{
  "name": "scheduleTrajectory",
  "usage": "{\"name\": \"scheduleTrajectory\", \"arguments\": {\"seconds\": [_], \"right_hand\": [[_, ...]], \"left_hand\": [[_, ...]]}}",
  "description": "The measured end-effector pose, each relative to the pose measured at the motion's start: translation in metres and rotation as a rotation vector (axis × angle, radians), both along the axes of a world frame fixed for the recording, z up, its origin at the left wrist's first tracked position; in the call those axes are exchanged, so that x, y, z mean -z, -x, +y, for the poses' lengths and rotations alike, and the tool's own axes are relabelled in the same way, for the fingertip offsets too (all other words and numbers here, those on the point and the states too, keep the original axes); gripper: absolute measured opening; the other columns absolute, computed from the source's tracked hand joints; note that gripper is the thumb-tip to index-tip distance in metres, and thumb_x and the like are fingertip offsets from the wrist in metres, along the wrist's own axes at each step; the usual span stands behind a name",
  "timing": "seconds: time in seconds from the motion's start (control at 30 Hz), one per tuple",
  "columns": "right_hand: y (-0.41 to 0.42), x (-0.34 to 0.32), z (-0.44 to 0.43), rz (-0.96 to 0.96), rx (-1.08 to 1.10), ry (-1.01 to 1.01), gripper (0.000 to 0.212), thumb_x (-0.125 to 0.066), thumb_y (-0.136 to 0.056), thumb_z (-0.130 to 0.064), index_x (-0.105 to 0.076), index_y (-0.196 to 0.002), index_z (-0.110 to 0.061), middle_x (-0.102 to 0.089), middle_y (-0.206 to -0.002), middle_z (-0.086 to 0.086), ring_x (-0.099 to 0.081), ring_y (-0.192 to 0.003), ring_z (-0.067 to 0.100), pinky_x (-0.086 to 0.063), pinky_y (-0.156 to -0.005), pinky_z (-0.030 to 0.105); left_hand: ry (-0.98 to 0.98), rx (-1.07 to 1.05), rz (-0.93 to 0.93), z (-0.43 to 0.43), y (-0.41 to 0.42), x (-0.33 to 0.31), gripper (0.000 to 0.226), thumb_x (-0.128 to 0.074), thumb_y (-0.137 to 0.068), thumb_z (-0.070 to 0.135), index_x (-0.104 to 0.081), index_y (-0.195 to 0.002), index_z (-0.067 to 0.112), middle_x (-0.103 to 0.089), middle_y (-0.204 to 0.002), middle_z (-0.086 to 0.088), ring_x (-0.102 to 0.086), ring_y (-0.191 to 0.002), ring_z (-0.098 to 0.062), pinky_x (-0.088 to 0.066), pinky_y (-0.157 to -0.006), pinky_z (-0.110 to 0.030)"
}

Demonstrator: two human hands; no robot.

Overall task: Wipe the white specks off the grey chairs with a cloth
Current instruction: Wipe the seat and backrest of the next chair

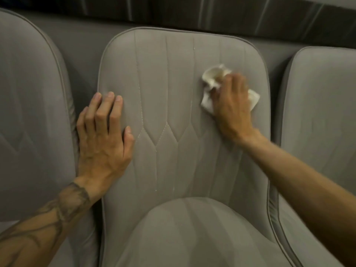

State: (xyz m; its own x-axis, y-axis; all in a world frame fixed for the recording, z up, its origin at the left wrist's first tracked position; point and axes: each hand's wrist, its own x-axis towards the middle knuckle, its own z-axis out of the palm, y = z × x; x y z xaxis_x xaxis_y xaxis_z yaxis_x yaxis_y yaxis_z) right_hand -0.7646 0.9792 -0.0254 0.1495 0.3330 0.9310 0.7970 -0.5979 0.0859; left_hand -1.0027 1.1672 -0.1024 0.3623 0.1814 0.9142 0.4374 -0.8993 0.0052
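A grey upholstered chair [173, 89] with stitched seams fills the middle of the view; I see its backrest and, lower down, its seat [192, 237]. My right hand [233, 106] presses a crumpled white cloth [212, 76] against the upper right of the backrest. My left hand [104, 139] lies flat, fingers apart, on the backrest's left edge. A few tiny white specks [194, 48] show along the seams.
Two more grey chairs stand close on either side, one at the left [28, 112] and one at the right [323, 112]. A grey surface runs behind the chairs, and above it a dark streaked panel [192, 10] crosses the top.
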Motion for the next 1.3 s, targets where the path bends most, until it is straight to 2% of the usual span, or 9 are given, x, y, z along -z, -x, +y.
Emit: {"name": "scheduleTrajectory", "arguments": {"seconds": [0.13, 0.33, 0.5, 0.57, 0.73, 0.93, 1.1, 1.2, 1.3], "right_hand": [[-0.013, -0.044, 0.017, 0.097, 0.097, -0.376, 0.029, -0.044, -0.101, -0.028, -0.055, -0.11, -0.002, -0.056, -0.113, 0.021, -0.055, -0.102, 0.036, -0.044, -0.095, 0.046], [0.008, 0.003, -0.004, -0.009, -0.09, 0.141, 0.028, -0.049, -0.101, -0.023, -0.056, -0.107, 0.003, -0.055, -0.108, 0.026, -0.052, -0.094, 0.039, -0.04, -0.084, 0.045], [-0.018, -0.063, 0.015, 0.125, 0.058, -0.311, 0.033, -0.04, -0.101, -0.029, -0.054, -0.112, -0.001, -0.055, -0.116, 0.021, -0.053, -0.103, 0.034, -0.044, -0.094, 0.044], [0.004, -0.034, 0.029, 0.138, 0.072, -0.266, 0.033, -0.043, -0.101, -0.024, -0.056, -0.115, 0.003, -0.056, -0.116, 0.026, -0.054, -0.106, 0.042, -0.041, -0.1, 0.048], [0.005, -0.007, 0.01, 0.032, -0.123, 0.063, 0.025, -0.049, -0.101, -0.025, -0.054, -0.105, -0.002, -0.054, -0.108, 0.022, -0.052, -0.094, 0.038, -0.043, -0.082, 0.046], [0.018, 0.017, 0.034, 0.066, 0.061, -0.277, 0.021, -0.053, -0.098, -0.017, -0.056, -0.106, 0.002, -0.059, -0.104, 0.025, -0.055, -0.094, 0.04, -0.045, -0.088, 0.048], [0.018, 0.036, 0.0, 0.009, -0.136, 0.117, 0.023, -0.053, -0.099, -0.021, -0.058, -0.104, 0.001, -0.056, -0.105, 0.023, -0.053, -0.092, 0.038, -0.042, -0.082, 0.047], [-0.011, -0.012, 0.006, -0.001, -0.033, -0.097, 0.028, -0.046, -0.102, -0.028, -0.053, -0.107, -0.001, -0.054, -0.107, 0.022, -0.052, -0.094, 0.037, -0.043, -0.082, 0.046], [-0.003, 0.004, 0.016, 0.048, 0.022, -0.271, 0.026, -0.048, -0.101, -0.026, -0.052, -0.108, -0.001, -0.055, -0.106, 0.023, -0.05, -0.094, 0.035, -0.043, -0.084, 0.044]], "left_hand": [[0.005, -0.002, 0.004, 0.001, -0.001, 0.001, 0.065, -0.046, -0.101, 0.026, -0.03, -0.161, 0.006, -0.034, -0.164, -0.019, -0.026, -0.156, -0.039, -0.029, -0.121, -0.059], [0.006, -0.009, 0.003, 0.002, 0.0, 0.001, 0.065, -0.046, -0.101, 0.026, -0.029, -0.161, 0.007, -0.033, -0.164, -0.018, -0.025, -0.156, -0.038, -0.03, -0.119, -0.06], [0.01, -0.005, 0.006, 0.001, -0.001, 0.002, 0.066, -0.046, -0.101, 0.026, -0.029, -0.161, 0.006, -0.034, -0.164, -0.018, -0.026, -0.156, -0.038, -0.03, -0.119, -0.06], [0.016, -0.009, 0.002, 0.0, 0.0, 0.002, 0.065, -0.046, -0.101, 0.025, -0.03, -0.161, 0.006, -0.034, -0.164, -0.019, -0.026, -0.156, -0.039, -0.03, -0.119, -0.06], [0.018, -0.009, 0.002, -0.001, 0.0, 0.001, 0.066, -0.048, -0.1, 0.024, -0.03, -0.16, 0.006, -0.034, -0.164, -0.018, -0.026, -0.156, -0.038, -0.031, -0.119, -0.06], [0.007, -0.013, 0.003, 0.001, -0.001, 0.002, 0.066, -0.047, -0.1, 0.025, -0.029, -0.161, 0.008, -0.033, -0.165, -0.016, -0.025, -0.157, -0.036, -0.031, -0.119, -0.057], [0.014, -0.006, 0.004, 0.0, 0.001, 0.002, 0.064, -0.046, -0.102, 0.025, -0.029, -0.161, 0.007, -0.033, -0.165, -0.018, -0.026, -0.156, -0.038, -0.031, -0.118, -0.058], [0.011, -0.003, -0.006, 0.001, 0.0, 0.001, 0.064, -0.046, -0.102, 0.025, -0.029, -0.161, 0.007, -0.033, -0.165, -0.018, -0.025, -0.156, -0.037, -0.03, -0.119, -0.056], [0.008, 0.003, -0.014, 0.002, -0.001, 0.002, 0.064, -0.046, -0.102, 0.025, -0.029, -0.161, 0.008, -0.033, -0.165, -0.016, -0.025, -0.156, -0.036, -0.03, -0.12, -0.055]]}}
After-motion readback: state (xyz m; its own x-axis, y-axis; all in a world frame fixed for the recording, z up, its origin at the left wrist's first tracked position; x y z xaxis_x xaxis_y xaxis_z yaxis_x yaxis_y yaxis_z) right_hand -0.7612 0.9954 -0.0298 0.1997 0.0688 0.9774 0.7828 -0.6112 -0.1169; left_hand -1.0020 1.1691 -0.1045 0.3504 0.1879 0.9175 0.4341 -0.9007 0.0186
